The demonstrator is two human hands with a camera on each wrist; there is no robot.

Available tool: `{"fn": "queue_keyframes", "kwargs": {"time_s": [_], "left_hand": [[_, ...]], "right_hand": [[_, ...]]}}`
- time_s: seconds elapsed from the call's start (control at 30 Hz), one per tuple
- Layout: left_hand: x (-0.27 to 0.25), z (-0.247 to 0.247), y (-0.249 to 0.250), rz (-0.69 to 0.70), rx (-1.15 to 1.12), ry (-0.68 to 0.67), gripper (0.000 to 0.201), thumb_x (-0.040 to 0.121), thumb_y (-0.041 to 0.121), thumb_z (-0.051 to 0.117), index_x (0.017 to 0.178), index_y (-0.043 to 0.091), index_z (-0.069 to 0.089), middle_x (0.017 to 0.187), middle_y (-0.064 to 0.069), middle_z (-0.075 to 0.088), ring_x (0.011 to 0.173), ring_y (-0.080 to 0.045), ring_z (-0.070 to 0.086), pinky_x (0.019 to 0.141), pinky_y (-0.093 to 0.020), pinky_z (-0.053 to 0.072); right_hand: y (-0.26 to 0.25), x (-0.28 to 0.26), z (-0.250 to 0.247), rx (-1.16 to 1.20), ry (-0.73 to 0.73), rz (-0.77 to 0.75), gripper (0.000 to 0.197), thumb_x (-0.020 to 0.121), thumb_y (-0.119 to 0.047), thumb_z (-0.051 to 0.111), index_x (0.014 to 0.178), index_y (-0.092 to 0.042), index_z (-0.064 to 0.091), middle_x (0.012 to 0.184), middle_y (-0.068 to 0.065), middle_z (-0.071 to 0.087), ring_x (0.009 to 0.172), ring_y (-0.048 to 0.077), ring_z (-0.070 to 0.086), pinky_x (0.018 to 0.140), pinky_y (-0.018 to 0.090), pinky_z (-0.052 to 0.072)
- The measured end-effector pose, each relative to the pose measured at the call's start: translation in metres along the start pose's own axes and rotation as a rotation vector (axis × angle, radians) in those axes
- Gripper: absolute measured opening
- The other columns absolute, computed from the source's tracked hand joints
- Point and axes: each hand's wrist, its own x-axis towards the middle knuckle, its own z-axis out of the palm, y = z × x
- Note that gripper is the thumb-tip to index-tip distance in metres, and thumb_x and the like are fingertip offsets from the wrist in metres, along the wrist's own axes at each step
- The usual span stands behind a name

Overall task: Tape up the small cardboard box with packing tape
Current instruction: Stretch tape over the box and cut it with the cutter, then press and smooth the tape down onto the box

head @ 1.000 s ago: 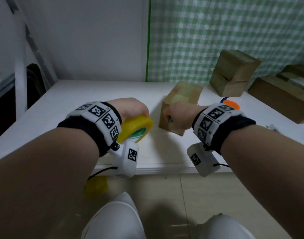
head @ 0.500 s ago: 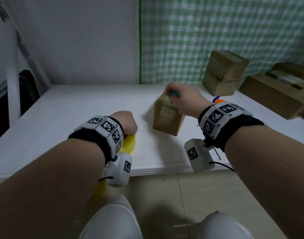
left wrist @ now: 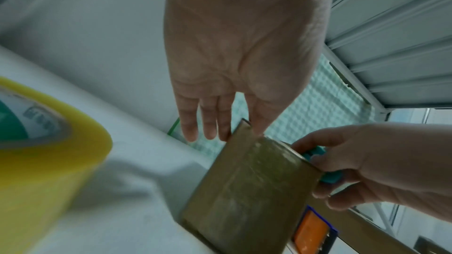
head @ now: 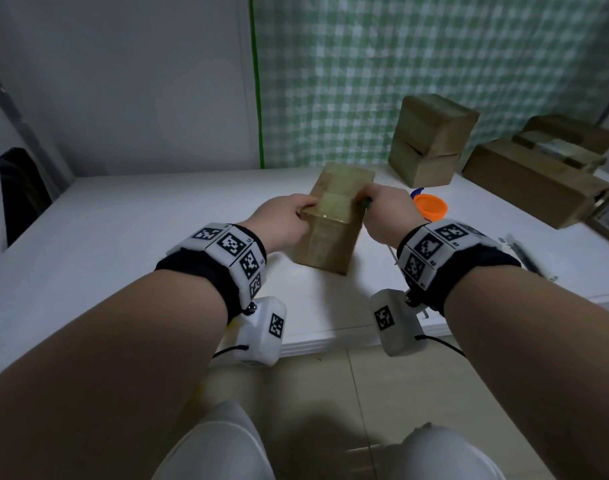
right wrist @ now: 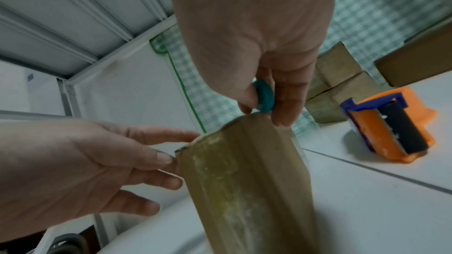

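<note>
— Where's the box sitting?

— I see the small cardboard box [head: 334, 220] standing on end on the white table [head: 123, 237], near its front edge and about midway along it. Its long axis runs up and down, tilted a little away from me, with the narrow top face pointing up toward the checked wall. It's a plain brown oblong, and its sides look glossy and streaked, covered in clear film.

— And the hands?

— My left hand [head: 282, 220] has its fingers nearly straight, with the fingertips [left wrist: 223, 132] touching the top left edge of the box; it isn't wrapped round it. My right hand [head: 386, 216] is at the top right edge, thumb and fingers pinching a small teal tool [right wrist: 264, 98], round and ridged, right against the box's upper corner.

— The tape?

— The yellow tape roll [left wrist: 36, 152], translucent with a green-and-white core, lies near the front edge to the left of the box; only the left wrist view shows it, blurred.

— Anything else?

— An orange tape dispenser [right wrist: 391, 123] with a blue part sits just right of the box, and more brown cartons [head: 431, 140] stand toward the far right corner.
</note>
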Motion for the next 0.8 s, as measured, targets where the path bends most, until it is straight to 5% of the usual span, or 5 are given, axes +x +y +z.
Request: {"fn": "queue_keyframes", "kwargs": {"time_s": [0.27,0.37,0.47,0.67,0.8], "left_hand": [[-0.013,0.007,-0.002,0.018,0.017,0.114,0.043,0.087,0.019,0.052,0.129,0.024,0.058,0.127,-0.006,0.061,0.116,-0.023,0.055,0.083,-0.021,0.037],[-0.014,0.009,-0.004,0.035,-0.002,0.156,0.041,0.09,0.028,0.047,0.129,0.025,0.06,0.136,0.002,0.058,0.127,-0.018,0.05,0.103,-0.027,0.039],[-0.011,0.011,-0.01,0.035,0.077,0.17,0.048,0.09,0.043,0.048,0.134,0.026,0.056,0.143,0.003,0.052,0.132,-0.018,0.046,0.109,-0.032,0.036],[-0.006,0.011,-0.021,0.012,0.138,0.204,0.053,0.085,0.054,0.055,0.132,0.029,0.057,0.133,-0.008,0.045,0.131,-0.027,0.037,0.112,-0.037,0.032],[0.001,0.009,-0.021,0.075,0.233,0.194,0.054,0.087,0.053,0.052,0.131,0.024,0.059,0.143,-0.003,0.048,0.137,-0.026,0.031,0.114,-0.036,0.023]], "right_hand": [[0.004,-0.004,0.007,0.491,-0.094,0.182,0.052,0.089,0.002,0.031,0.133,-0.018,0.052,0.13,0.014,0.055,0.1,0.036,0.067,0.088,0.043,0.057],[0.004,-0.007,0.009,0.489,-0.145,0.223,0.049,0.09,0.004,0.033,0.133,-0.012,0.05,0.118,0.014,0.059,0.102,0.037,0.067,0.09,0.046,0.056],[0.004,-0.011,0.013,0.406,-0.292,0.239,0.04,0.09,0.006,0.034,0.124,-0.005,0.053,0.101,0.015,0.06,0.097,0.037,0.068,0.088,0.049,0.056],[0.003,-0.015,0.017,0.083,-0.332,0.115,0.046,0.087,-0.001,0.045,0.129,-0.014,0.054,0.13,0.012,0.058,0.118,0.03,0.055,0.081,0.028,0.044],[0.003,-0.01,0.013,0.388,-0.204,0.102,0.054,0.085,-0.005,0.045,0.136,-0.021,0.049,0.117,0.011,0.063,0.099,0.027,0.063,0.084,0.034,0.054]]}}
